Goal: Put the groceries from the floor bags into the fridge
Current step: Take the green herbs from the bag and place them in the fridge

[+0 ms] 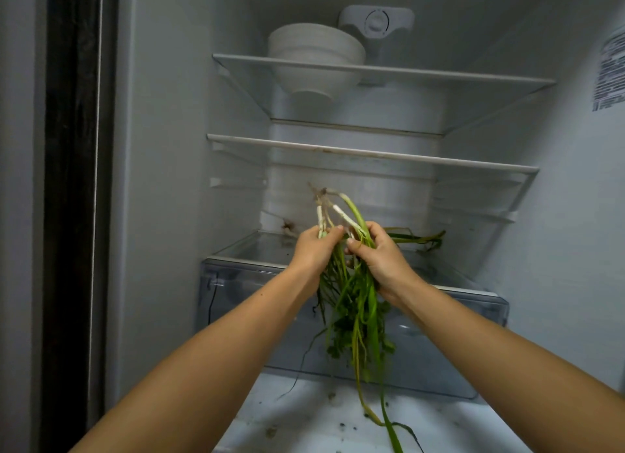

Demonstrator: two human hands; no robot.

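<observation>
Green scallions (355, 293) hung between both hands in front of the open fridge (162, 148), just above the clear drawer (236, 283). Left hand (313, 249) and right hand (378, 256) each gripped the bunch near its white, rooted ends, which pointed upward. Long limp leaves trailed down, mixed with leafy herbs. White bowls (314, 51) sat stacked on the top shelf (439, 75).

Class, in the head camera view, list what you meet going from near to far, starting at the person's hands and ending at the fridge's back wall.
Left hand and right hand gripping the bunch of green spring onions → loose green onion leaves on the glass shelf → ribbed white back wall.
</observation>
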